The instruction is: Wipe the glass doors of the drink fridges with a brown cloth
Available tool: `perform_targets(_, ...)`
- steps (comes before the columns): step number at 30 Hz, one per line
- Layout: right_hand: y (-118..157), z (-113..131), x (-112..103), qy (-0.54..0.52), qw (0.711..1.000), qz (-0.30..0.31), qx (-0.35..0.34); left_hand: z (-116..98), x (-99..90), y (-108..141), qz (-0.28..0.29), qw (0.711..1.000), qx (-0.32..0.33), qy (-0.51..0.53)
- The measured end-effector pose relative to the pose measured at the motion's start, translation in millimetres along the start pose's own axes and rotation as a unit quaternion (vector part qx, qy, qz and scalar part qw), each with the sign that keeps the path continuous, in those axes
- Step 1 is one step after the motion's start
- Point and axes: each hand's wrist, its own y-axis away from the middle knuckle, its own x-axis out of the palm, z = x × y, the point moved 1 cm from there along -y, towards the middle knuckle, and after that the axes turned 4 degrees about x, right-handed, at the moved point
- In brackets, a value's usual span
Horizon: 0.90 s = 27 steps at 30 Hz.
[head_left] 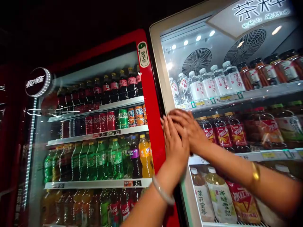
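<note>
As left hand (176, 143) and right hand (190, 127) overlap, fingers extended, the pale door frame (157, 50) lies behind.

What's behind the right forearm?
A white-framed cooler: gold-capped bottles show above the forearm, white-capped bottles below. The stretch of shelf edge it crosses, and the bottle parts it covers, can't be seen.

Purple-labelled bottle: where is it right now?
In the head view, the purple-labelled bottle stands in the red fridge, one shelf below the cans, between the green bottles and an orange bottle, left of the left hand.
</note>
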Motion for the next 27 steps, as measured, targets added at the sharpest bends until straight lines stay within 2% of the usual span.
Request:
perform_targets(2, -45.2, -17.4, 4.6, 0.003, 0.999, 0.000, 0.042, -6.0, -8.7, -53.5, -0.005, 1.000, 0.008, 0.017)
perform_targets(3, -55.8, -20.3, 5.7, 0.005, 0.998, -0.002, 0.056, -8.0, -11.6, -67.7, -0.005, 1.000, 0.012, 0.015)
perform_targets(4, -56.1, -19.1, 5.5, 0.009, 0.998, -0.006, 0.068, -9.1, -12.9, -70.6, -0.001, 1.000, 0.017, 0.012)
perform_targets(6, -29.7, -6.9, 1.6, 0.022, 0.997, -0.016, 0.072, -8.2, -10.2, -45.0, 0.016, 0.999, 0.029, 0.001)
perform_targets(9, 30.1, 13.7, -7.1, 0.028, 0.999, -0.009, 0.016, -2.9, 1.5, 22.3, 0.038, 0.998, 0.051, -0.025)
perform_targets(10, 40.0, 15.1, -9.1, 0.024, 1.000, 0.000, -0.012, -1.8, 4.8, 35.1, 0.036, 0.997, 0.052, -0.032)
perform_targets(11, 40.4, 12.2, -10.3, 0.020, 0.999, 0.008, -0.034, -1.9, 6.9, 37.4, 0.024, 0.998, 0.051, -0.035)
perform_targets(12, 30.9, 4.7, -10.5, 0.019, 0.999, 0.013, -0.047, -3.2, 8.0, 28.1, 0.010, 0.998, 0.046, -0.034)
perform_targets(13, 12.8, -6.9, -9.7, 0.022, 0.998, 0.022, -0.049, -5.8, 8.3, 8.3, -0.005, 0.999, 0.042, -0.027)
perform_targets(17, -83.9, -65.8, -8.5, 0.040, 0.999, 0.011, 0.011, -25.6, 8.6, -108.6, -0.043, 0.998, 0.053, -0.016)
perform_targets(18, -96.7, -75.3, -10.7, 0.041, 0.999, 0.007, 0.026, -31.5, 9.5, -126.5, -0.041, 0.997, 0.065, -0.019)
perform_targets(19, -100.3, -80.6, -13.9, 0.041, 0.999, -0.001, 0.036, -36.6, 11.0, -134.1, -0.039, 0.996, 0.071, -0.021)
perform_targets(21, -81.2, -79.8, -21.2, 0.037, 0.998, -0.024, 0.038, -42.7, 16.6, -120.2, -0.026, 0.996, 0.079, -0.028)
perform_targets(23, -43.7, -70.3, -26.0, 0.034, 0.998, -0.043, 0.022, -42.8, 24.5, -84.5, -0.004, 0.996, 0.086, -0.038)
perform_targets(25, -16.6, -63.1, -26.7, 0.034, 0.999, -0.035, -0.005, -40.5, 30.9, -57.3, 0.011, 0.993, 0.105, -0.052)
perform_targets(27, -20.1, -68.0, -26.1, 0.029, 0.999, -0.024, -0.021, -40.7, 33.9, -60.3, -0.002, 0.993, 0.107, -0.059)
